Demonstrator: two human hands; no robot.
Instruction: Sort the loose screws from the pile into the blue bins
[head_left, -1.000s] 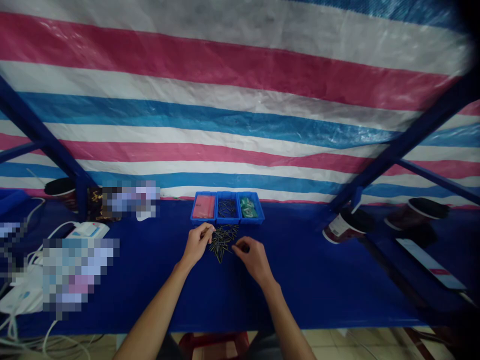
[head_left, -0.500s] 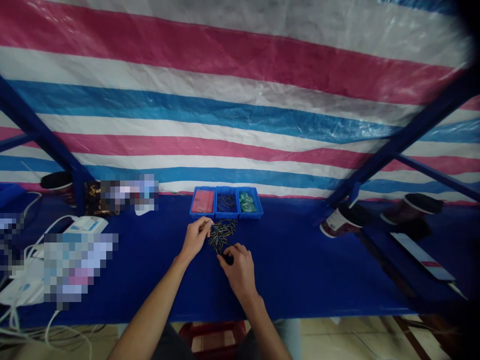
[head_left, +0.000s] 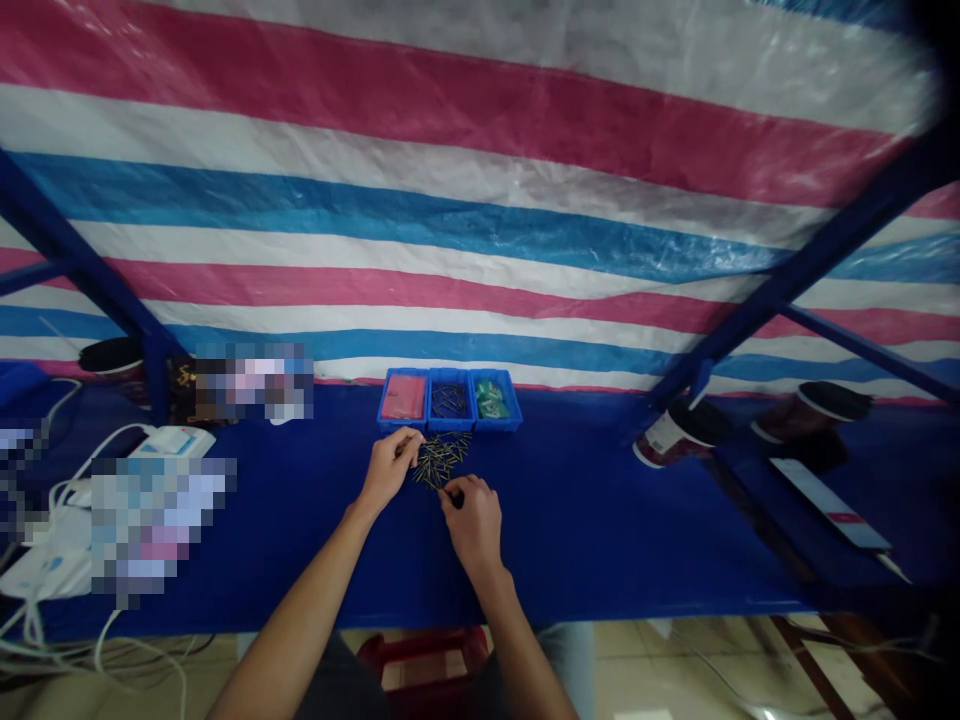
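A loose pile of small dark pins (head_left: 439, 460) lies on the blue table cover (head_left: 585, 520), just in front of three joined blue bins (head_left: 448, 400). My left hand (head_left: 388, 468) rests at the pile's left edge, fingers curled in a pinch over some pins. My right hand (head_left: 471, 515) sits at the pile's near edge, fingertips pinched together on a pin at the bottom of the heap. The left bin holds pink pieces, the middle one dark pins, the right one green parts.
Two tipped cups (head_left: 675, 432) lie at the right by a blue frame post (head_left: 757, 300). A phone (head_left: 829, 505) lies beyond them. White cables and a power strip (head_left: 161, 445) crowd the left side. A striped tarp (head_left: 480, 200) hangs behind. A red stool (head_left: 420, 660) is below.
My right hand moved from the pile's right side leftward and closer to me, to the pile's near edge, closing into a pinch. My left hand stayed at the pile's left edge.
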